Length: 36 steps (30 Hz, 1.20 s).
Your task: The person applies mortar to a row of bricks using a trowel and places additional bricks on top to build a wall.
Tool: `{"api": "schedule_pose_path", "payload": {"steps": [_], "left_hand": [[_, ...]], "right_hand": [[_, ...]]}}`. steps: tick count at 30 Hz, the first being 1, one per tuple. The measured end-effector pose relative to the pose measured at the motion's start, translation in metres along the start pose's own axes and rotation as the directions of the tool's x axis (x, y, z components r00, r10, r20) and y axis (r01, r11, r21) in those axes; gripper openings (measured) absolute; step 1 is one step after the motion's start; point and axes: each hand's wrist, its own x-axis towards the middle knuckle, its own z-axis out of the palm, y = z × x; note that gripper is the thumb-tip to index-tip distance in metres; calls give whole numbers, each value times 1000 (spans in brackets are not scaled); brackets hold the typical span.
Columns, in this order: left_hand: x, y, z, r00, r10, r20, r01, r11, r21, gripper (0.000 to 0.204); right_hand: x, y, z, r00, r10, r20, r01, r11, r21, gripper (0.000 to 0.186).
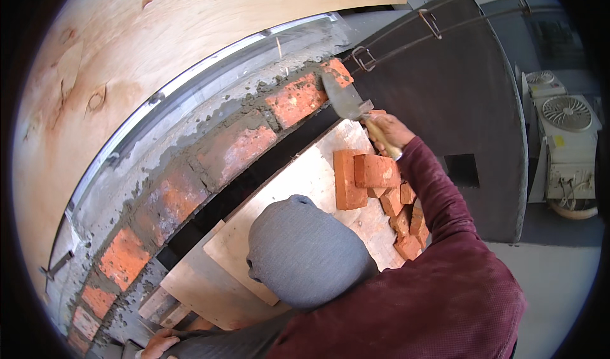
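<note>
My right hand (pixel 391 133) is closed around the wooden handle of a trowel (pixel 343 97). Its flat metal blade points away from me, and its tip lies against the far end of the brick course, by the last brick (pixel 337 71). Wet grey mortar coats the joints and back edge of this course, including the brick (pixel 296 100) beside the blade and the smeared brick (pixel 235 149) further left. Low at the left edge, my left hand (pixel 160 344) rests by dark grey cloth; its fingers are mostly hidden.
Loose orange bricks (pixel 376 171) are heaped on a plywood board (pixel 305 168) to the right. Grey cloth, seemingly my knee (pixel 305 251), covers part of the board. Beyond the course stands a plywood sheet (pixel 190 35). Metal rods (pixel 394 47) cross a dark panel (pixel 438 105); outdoor fan units (pixel 565 114) stand far right.
</note>
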Motion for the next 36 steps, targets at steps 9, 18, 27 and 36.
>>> {"api": "schedule_pose_path", "payload": {"steps": [9, 18, 27, 36], "left_hand": [[4, 10, 9, 997, -74, -10, 74, 997, 9, 57], [10, 5, 14, 999, -49, -2, 49, 999, 9, 51], [-15, -36, 9, 959, 270, -90, -265, 963, 56, 46], [-23, -6, 28, 936, 289, -201, -167, 868, 467, 40]], "right_hand": [[14, 40, -25, 987, -25, -158, 72, 953, 295, 31], [30, 42, -44, 991, -127, -50, 134, 976, 172, 32], [32, 18, 17, 994, -11, 111, 14, 1000, -26, 35], [64, 26, -9, 990, 14, -142, 2, 994, 111, 31]]}}
